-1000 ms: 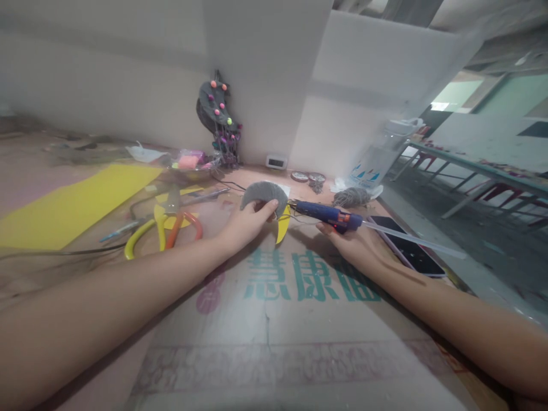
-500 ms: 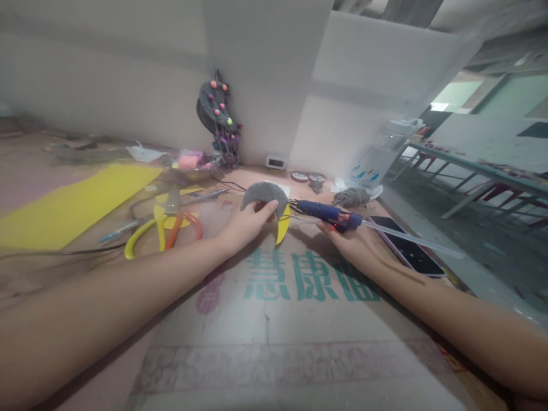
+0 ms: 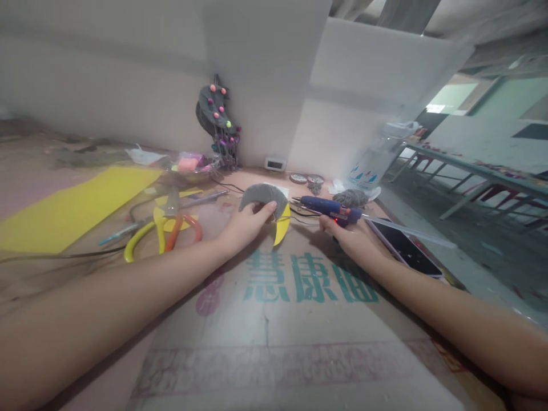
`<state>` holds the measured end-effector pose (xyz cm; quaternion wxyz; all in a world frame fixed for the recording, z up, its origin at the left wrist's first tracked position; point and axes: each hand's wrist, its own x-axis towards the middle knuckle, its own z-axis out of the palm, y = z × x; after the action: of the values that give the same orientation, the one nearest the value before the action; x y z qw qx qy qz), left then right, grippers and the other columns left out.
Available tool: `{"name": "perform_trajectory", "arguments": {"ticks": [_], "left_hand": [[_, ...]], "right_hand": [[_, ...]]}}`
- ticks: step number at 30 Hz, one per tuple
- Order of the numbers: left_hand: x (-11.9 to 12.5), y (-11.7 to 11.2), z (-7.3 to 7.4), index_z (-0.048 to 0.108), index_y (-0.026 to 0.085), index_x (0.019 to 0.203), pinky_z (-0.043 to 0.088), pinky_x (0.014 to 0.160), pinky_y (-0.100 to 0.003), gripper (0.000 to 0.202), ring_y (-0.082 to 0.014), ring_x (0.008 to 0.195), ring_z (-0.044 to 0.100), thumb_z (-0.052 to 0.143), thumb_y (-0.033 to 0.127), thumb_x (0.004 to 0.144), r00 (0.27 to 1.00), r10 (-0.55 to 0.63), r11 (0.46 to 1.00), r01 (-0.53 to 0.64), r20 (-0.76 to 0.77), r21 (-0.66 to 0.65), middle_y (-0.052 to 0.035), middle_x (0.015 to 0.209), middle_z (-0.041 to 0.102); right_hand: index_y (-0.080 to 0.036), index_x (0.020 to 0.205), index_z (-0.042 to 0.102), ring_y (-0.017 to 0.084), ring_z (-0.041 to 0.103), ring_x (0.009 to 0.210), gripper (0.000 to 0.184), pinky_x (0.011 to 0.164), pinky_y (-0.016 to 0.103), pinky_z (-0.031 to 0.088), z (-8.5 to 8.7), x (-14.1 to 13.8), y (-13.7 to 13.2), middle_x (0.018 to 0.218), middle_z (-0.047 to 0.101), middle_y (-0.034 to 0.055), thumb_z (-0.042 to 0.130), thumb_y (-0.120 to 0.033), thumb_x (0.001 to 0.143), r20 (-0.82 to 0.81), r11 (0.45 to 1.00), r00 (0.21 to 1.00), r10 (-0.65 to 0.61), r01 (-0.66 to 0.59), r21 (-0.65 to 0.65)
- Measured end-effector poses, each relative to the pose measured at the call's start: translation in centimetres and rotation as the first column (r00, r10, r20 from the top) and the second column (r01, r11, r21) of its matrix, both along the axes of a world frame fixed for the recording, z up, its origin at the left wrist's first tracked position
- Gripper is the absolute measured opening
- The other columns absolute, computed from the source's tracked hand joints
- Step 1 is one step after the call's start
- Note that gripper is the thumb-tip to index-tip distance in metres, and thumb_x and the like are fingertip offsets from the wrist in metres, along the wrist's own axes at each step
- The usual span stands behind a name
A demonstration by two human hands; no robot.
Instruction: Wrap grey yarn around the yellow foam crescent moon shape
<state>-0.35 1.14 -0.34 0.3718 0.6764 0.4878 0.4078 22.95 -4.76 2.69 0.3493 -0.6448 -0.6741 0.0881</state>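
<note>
My left hand (image 3: 253,224) pinches a crescent piece (image 3: 264,196) covered in grey yarn, with a bare yellow tip (image 3: 282,226) showing at its right end. A loose grey strand trails off to the right from it. In my right hand (image 3: 345,234) is a blue hot glue gun (image 3: 327,208), a clear glue stick (image 3: 406,229) poking out of its back and a small red light lit on its side. The gun's nozzle points left, a short gap away from the crescent's right side.
Orange-and-yellow handled pliers (image 3: 165,231) and a yellow sheet (image 3: 81,208) lie on the left. A finished-looking grey crescent with coloured beads (image 3: 213,105) leans on the wall. At right are a phone (image 3: 406,246), grey yarn (image 3: 351,198) and a clear bottle (image 3: 371,162).
The glue gun's nozzle has drawn back slightly to the right and up, away from the crescent. My left hand with the crescent has barely moved.
</note>
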Motion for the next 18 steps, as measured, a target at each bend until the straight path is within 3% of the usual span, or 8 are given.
{"name": "perform_trajectory", "arguments": {"ticks": [4,9,14,18], "left_hand": [[0.0,0.2,-0.2,0.069,0.019,0.088,0.048,0.084,-0.032,0.051,-0.0248,0.093,0.066,0.048,0.065,0.083,1.0,0.005,1.0,-0.005,0.0,-0.012,-0.0082,0.095,0.074],[0.0,0.2,-0.2,0.069,0.019,0.086,0.046,0.087,-0.033,0.05,-0.026,0.097,0.065,0.047,0.063,0.085,1.0,-0.008,1.0,0.008,-0.008,0.011,-0.0088,0.097,0.074],[0.1,0.0,-0.1,0.069,0.019,0.089,0.047,0.088,-0.034,0.05,-0.0264,0.099,0.066,0.047,0.064,0.084,1.0,0.006,1.0,-0.006,-0.024,0.001,-0.0092,0.101,0.075],[0.1,0.0,-0.2,0.071,0.019,0.094,0.047,0.092,-0.033,0.048,-0.0265,0.107,0.065,0.049,0.06,0.085,1.0,-0.006,1.0,0.007,-0.005,0.027,-0.0099,0.109,0.074]], "right_hand": [[-0.017,0.076,0.068,0.017,0.055,0.07,0.045,0.065,0.028,0.044,-0.4,1.3,1.1,0.072,0.06,0.0023,0.05,-0.057,0.088,-0.134,0.996,0.987,0.085,-0.083,0.022],[-0.015,0.081,0.07,0.015,0.056,0.07,0.048,0.06,0.025,0.043,0.5,1.7,1.6,0.078,0.065,0.0052,0.052,-0.059,0.087,-0.211,0.993,0.97,0.119,-0.113,0.041],[-0.016,0.085,0.072,0.019,0.064,0.08,0.042,0.068,0.027,0.049,1.9,1.4,3.5,0.089,0.073,0.0079,0.057,-0.054,0.085,-0.164,0.99,0.977,0.135,-0.127,0.057],[-0.014,0.097,0.072,0.026,0.066,0.082,0.046,0.071,0.033,0.05,2.9,1.2,7.5,0.089,0.074,0.0093,0.069,-0.054,0.074,0.021,0.995,1.0,-0.005,0.003,0.096]]}}
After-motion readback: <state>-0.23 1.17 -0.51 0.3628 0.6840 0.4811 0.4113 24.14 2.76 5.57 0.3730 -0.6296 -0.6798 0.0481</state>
